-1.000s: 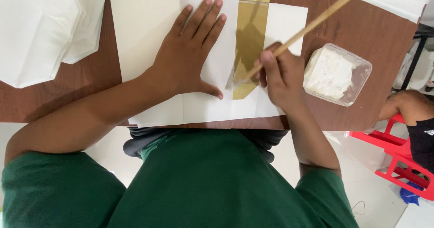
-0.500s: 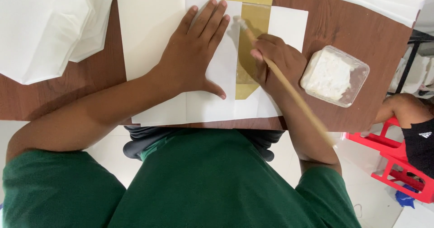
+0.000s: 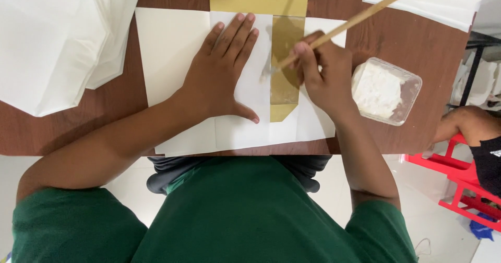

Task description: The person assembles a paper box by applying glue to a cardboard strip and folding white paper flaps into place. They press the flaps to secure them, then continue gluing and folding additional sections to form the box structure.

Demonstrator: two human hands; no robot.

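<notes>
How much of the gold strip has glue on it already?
Done: the gold strip looks darker and wet along most of its length. In hand: the right hand holds a stick at its edge while the left hand presses the white paper flat. Left: cannot tell; paste remains in the tub.

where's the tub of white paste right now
In the head view, the clear plastic tub of white paste sits on the brown table at the right, just beside the right hand holding the wooden stick.

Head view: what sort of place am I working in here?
Probably a small paper-craft or packaging workbench: a brown wooden table with stacks of white paper, a gold strip being pasted with a wooden stick, and a clear tub of white paste.
</notes>
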